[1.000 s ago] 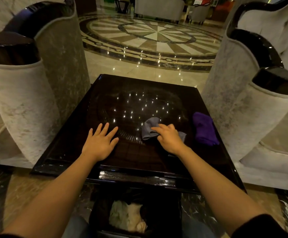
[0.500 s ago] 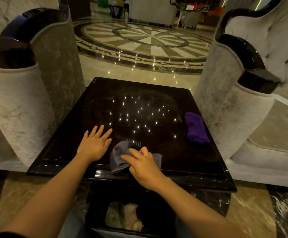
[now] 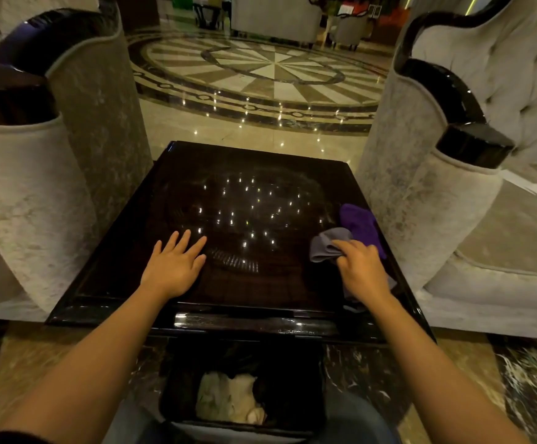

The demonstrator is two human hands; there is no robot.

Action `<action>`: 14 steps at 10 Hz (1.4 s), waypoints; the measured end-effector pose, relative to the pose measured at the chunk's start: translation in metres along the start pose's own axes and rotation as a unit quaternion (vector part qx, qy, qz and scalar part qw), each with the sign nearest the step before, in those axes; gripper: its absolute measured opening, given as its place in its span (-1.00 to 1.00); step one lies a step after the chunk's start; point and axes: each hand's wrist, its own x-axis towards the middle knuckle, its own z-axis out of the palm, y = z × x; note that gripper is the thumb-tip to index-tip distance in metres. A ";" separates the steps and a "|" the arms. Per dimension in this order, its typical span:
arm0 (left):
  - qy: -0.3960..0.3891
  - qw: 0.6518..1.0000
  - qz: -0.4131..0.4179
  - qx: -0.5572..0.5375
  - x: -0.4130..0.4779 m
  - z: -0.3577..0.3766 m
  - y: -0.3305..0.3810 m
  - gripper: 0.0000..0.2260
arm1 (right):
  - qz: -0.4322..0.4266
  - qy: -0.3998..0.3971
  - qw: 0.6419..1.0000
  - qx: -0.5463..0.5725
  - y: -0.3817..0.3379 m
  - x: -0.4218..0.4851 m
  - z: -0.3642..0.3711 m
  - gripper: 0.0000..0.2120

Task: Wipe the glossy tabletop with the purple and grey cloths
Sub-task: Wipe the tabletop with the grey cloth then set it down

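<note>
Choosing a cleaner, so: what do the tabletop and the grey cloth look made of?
Tabletop: dark, high-gloss lacquered wood or veneer, probably; it mirrors ceiling lights sharply. Grey cloth: soft matte fabric, likely microfibre; it bunches in folds under the right hand.

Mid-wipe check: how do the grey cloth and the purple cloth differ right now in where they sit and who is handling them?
The crumpled grey cloth is under the right hand, pressed to the glossy dark tabletop; the bunched purple cloth lies with no hand on it. The purple cloth sits farther back by the right edge; the grey cloth is nearer the person, and the two touch or overlap. The left hand lies flat and empty. Both cloths rest on the tabletop's right side.
</note>
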 end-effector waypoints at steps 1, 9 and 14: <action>0.005 1.000 0.001 0.000 0.001 0.002 -0.001 -0.55 | 0.022 -0.026 0.998 -0.054 0.016 -0.004 0.007 -0.64; 0.005 1.000 0.003 0.011 -0.001 0.000 0.000 -0.54 | -0.136 0.008 0.990 -0.020 -0.173 -0.079 0.056 -0.77; 0.005 1.000 0.003 -0.009 0.002 0.002 -0.004 -0.54 | -0.041 0.056 0.981 0.179 -0.129 0.022 0.002 -0.57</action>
